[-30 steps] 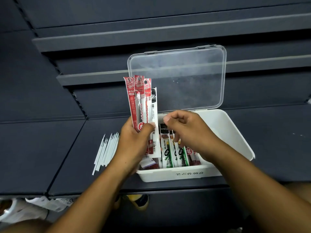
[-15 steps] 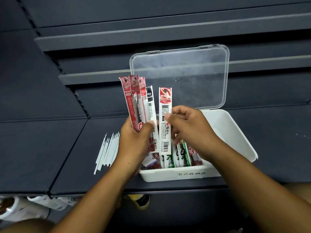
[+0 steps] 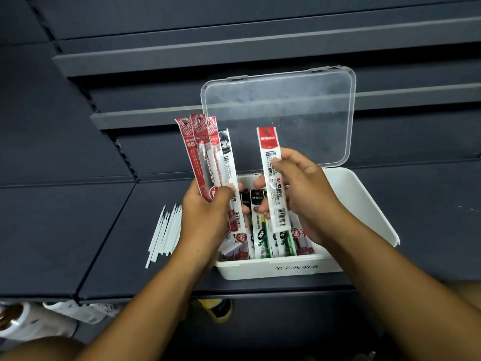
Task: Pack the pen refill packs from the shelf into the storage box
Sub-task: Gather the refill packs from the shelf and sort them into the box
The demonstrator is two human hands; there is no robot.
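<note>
A white storage box stands on the dark shelf, its clear lid upright behind it. Several pen refill packs lie in its left half. My left hand grips a fanned bundle of refill packs, mostly red and white, held upright over the box's left edge. My right hand pinches a single white refill pack with a red top, upright above the packs in the box.
A bunch of bare white refill tubes lies on the dark shelf left of the box. Grey shelf rails run behind the lid. Below the shelf edge are rolls and papers at lower left.
My right hand has drawn one red-topped pack away from the bundle and carried it rightward over the box. My left hand with the bundle has stayed about where it was.
</note>
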